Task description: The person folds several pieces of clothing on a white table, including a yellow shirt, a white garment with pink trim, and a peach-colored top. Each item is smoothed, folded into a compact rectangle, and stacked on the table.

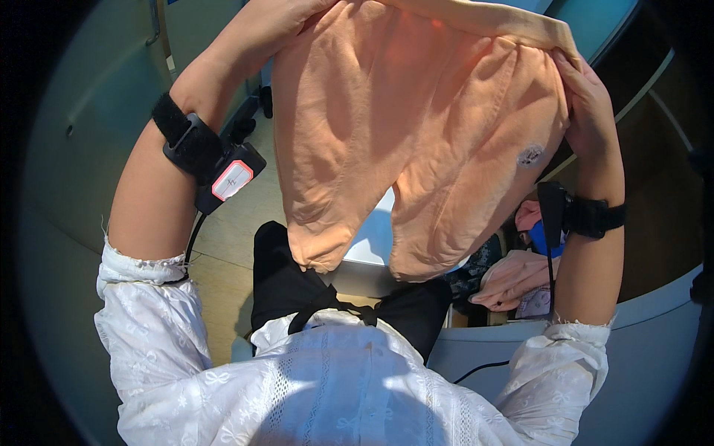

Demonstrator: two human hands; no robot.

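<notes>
A pair of peach-coloured cloth trousers (pixel 407 122) hangs spread out in front of me, its waistband along the top and its two legs pointing down. My left hand (pixel 312 11), at the top edge of the picture, holds the waistband at one upper corner; part of that hand is cut off by the frame. The opposite upper corner is pinched in my right hand (pixel 585 89). A small greyish round print or patch (pixel 530 156) shows on the leg nearer my right hand. Folds and creases run down the cloth.
Behind the trouser legs stands a white and grey surface (pixel 371 240), mostly hidden. Folded or heaped clothes (pixel 516 279), pink, blue and dark, lie below my right forearm. A pale curved edge (pixel 658 295) runs at the right. Black straps with small devices sit on both forearms, with cables.
</notes>
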